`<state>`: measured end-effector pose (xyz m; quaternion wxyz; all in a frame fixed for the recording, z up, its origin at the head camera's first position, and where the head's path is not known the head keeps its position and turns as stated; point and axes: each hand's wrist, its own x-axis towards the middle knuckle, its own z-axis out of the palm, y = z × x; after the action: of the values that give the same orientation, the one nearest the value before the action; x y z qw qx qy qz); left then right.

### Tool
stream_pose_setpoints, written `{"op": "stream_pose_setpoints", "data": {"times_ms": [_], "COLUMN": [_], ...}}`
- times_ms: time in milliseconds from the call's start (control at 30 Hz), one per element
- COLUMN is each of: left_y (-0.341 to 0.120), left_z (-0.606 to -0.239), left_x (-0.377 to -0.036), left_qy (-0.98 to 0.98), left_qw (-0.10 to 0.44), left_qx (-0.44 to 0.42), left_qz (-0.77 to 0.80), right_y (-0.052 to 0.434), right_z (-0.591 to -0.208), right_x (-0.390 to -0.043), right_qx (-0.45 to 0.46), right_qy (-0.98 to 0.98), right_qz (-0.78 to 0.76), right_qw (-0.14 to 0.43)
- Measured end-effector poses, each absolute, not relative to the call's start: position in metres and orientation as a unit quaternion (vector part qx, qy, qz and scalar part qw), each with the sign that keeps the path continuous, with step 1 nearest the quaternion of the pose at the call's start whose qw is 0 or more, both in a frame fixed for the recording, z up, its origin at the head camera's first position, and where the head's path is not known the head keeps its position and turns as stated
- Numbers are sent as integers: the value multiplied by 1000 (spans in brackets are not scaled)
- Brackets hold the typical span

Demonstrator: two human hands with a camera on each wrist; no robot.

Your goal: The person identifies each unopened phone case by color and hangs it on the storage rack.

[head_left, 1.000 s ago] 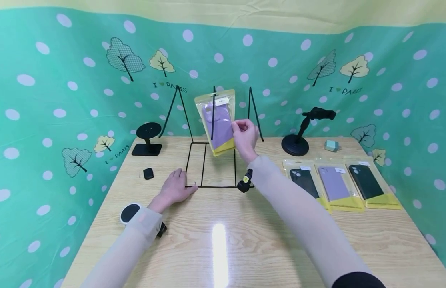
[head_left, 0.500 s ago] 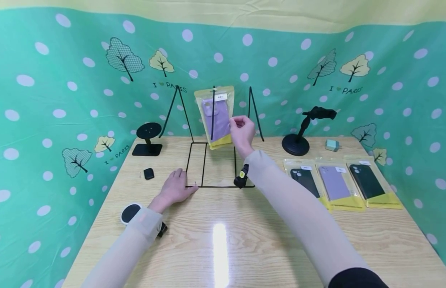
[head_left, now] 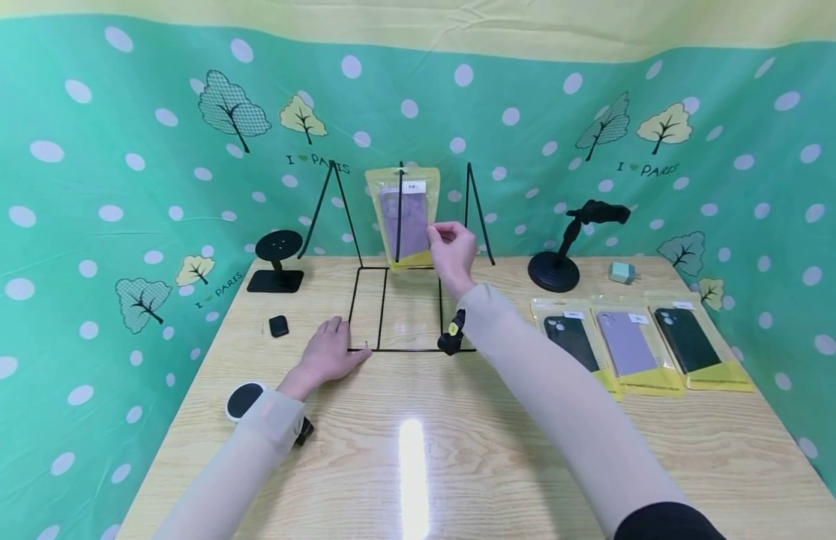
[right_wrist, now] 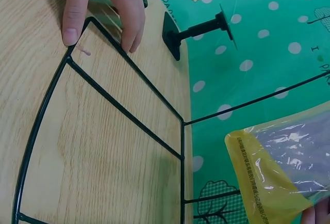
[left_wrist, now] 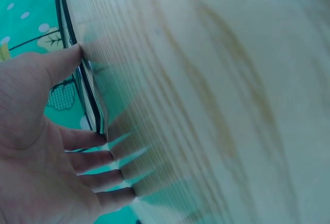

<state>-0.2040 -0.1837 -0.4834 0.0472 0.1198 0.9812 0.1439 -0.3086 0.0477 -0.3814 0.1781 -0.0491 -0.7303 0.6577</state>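
Observation:
A lilac phone case in a clear-and-yellow pouch (head_left: 411, 225) hangs at the middle prong of a black wire display rack (head_left: 411, 350). The prong runs down in front of the pouch, with the pouch's top edge near the prong's upper end. My right hand (head_left: 453, 253) pinches the pouch's right edge between thumb and fingers. In the right wrist view, the pouch's yellow bottom (right_wrist: 263, 182) shows at the right, with fingertips at its lower edge. My left hand (head_left: 326, 351) presses on the rack's near left corner, its fingers (left_wrist: 93, 159) straight against the table and its thumb on the wire.
Three more pouched phone cases (head_left: 627, 345) lie at the right. Behind them are a black stand (head_left: 554, 271) and a pale blue plug adapter (head_left: 621, 272). At the left are another black stand (head_left: 276, 281), a small black square (head_left: 279, 325) and a round white-rimmed disc (head_left: 244, 400).
The pouch rose slightly, then came down a little, and its tilt has straightened at the prong. My right hand moved slightly left with it. The left hand stayed put.

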Motion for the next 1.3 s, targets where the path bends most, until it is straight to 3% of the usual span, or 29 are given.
{"op": "stream_pose_setpoints", "data": {"times_ms": [667,900,1300], "left_y": [-186,-185,-186], "left_z": [-488,-488,-489], "left_x": [-206,-206,-207], "left_qy": [982,981,982], "left_qw": [52,56,55], "left_qx": [119,118,119], "left_qz": [140,142,133], "right_y": [67,84,122], "right_z": [-394,-399,-400], "right_x": [-303,-293,-269], "right_qx": [-53,2,82], "right_qy": [-766,-746,-817], "right_qz": [616,641,551], "right_qw": [175,181,148]}}
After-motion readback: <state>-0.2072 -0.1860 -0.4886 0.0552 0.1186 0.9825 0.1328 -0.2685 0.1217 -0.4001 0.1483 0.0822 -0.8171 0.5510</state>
